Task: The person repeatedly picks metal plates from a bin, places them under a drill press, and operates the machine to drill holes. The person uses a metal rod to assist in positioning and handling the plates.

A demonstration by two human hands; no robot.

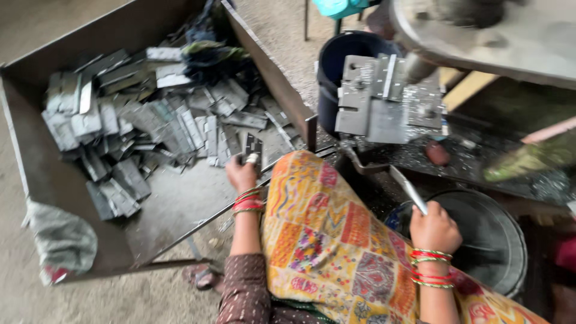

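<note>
My left hand (pixel 242 174) reaches into a large shallow metal tray (pixel 54 180) and closes on a small dark metal plate (pixel 252 146) at the edge of a heap of grey metal plates (pixel 150 120). My right hand (pixel 435 228) grips a flat metal strip (pixel 408 189) that points up toward a press fixture (pixel 384 102) made of bolted steel blocks. Both wrists wear red and green bangles. A bright patterned cloth (pixel 336 240) covers my lap between the hands.
A dark round bucket (pixel 342 60) stands behind the press fixture. A wide round metal pan (pixel 492 240) sits under my right hand. A crumpled grey rag (pixel 60 240) lies at the tray's near left corner, and dark cloth (pixel 210 54) lies at the tray's back.
</note>
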